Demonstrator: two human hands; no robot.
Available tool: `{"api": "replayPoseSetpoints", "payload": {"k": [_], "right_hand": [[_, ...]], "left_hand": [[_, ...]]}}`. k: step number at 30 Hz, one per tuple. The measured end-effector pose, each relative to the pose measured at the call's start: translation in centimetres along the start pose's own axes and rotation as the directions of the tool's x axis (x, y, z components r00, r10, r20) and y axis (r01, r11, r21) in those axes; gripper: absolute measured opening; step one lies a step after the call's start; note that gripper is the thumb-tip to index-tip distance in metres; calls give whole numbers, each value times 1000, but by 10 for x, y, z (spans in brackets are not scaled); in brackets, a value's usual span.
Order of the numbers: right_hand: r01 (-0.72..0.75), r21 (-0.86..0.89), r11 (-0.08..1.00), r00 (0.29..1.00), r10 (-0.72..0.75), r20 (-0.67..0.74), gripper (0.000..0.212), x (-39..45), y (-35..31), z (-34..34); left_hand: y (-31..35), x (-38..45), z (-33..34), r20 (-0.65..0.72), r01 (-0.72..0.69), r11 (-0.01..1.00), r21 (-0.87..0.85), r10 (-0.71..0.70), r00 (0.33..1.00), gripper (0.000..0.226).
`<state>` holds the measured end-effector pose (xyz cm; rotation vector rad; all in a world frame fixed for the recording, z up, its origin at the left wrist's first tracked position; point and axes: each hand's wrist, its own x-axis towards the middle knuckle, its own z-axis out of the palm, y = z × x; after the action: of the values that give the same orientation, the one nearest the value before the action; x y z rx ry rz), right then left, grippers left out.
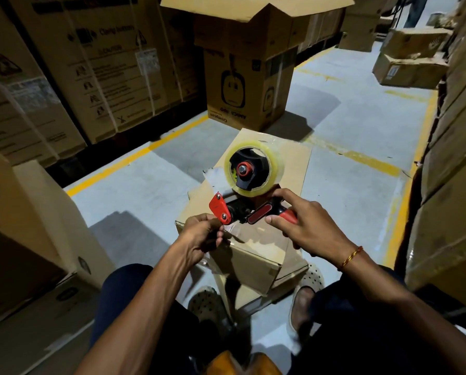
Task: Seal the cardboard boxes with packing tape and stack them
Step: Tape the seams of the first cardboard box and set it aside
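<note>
Knees in dark trousers and perforated grey clogs (208,303) sit closest to the lens, either side of the work; person looks to be seated or crouched.

Head view, only one:
- Left hand (203,236) pinches the free end of the clear tape (233,230), fingertips curled on it right under the red nose plate (221,209) of the dispenser.
- Right hand (304,226) grasps the red-and-black pistol-grip tape dispenser (249,209); thumb lies along the handle, fingers wrap the far side.
- Roll of clear packing tape (253,169) sits on the dispenser hub, just ahead of both hands.
- Small plain brown cardboard box (256,255) is directly below the hands, between the feet, resting on another flat brown carton (294,163) that extends forward past the roll. Clear tape seems to be on its top already; can't tell how much of the seam is covered.
- Tall printed brown carton with open top flaps (249,77) stands well ahead of the hands, unsealed.

Risks, my read:
- Pinched tape end is short and floppy: it could fold back on itself or stick to the fingers, then it won't lay flat on the seam.
- Left fingertips are right by the nose plate; the cutter teeth presumably sit there, so a slip means a nick.
- Small box is light and only perched on the carton below. Pulling tape with no hand on it could drag or tip it.
- Off-line start gives a crooked strip that misses the flap joint.
</note>
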<state>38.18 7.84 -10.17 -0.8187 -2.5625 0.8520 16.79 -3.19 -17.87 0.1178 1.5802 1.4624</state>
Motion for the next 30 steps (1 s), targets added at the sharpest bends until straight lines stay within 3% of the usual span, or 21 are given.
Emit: {"api": "replayPoseSetpoints", "payload": {"k": [4,6,10,15,26,30], "right_hand": [[37,4,999,999,-38,26,47,3,1,7],[73,-37,997,996,-71,52,47,6,2,5],[140,-118,983,987,-130,91,46,9,9,-8],[173,-172,970,982,-156,108,50,11,22,6],[144,-168,975,989,-135,64,50,10,41,58],[133,-168,977,991,-127,45,49,6,42,62]], "left_hand": [[6,8,-9,-18,-144,960,240,153,988,16],[8,16,-18,-16,-218,897,384,242,970,11],[13,35,-62,-112,-304,752,585,446,888,22],[8,50,-96,-131,-328,714,619,505,853,17],[-11,66,-112,-178,-314,693,649,539,823,22],[-13,66,-108,-152,-330,641,693,577,802,16]]}}
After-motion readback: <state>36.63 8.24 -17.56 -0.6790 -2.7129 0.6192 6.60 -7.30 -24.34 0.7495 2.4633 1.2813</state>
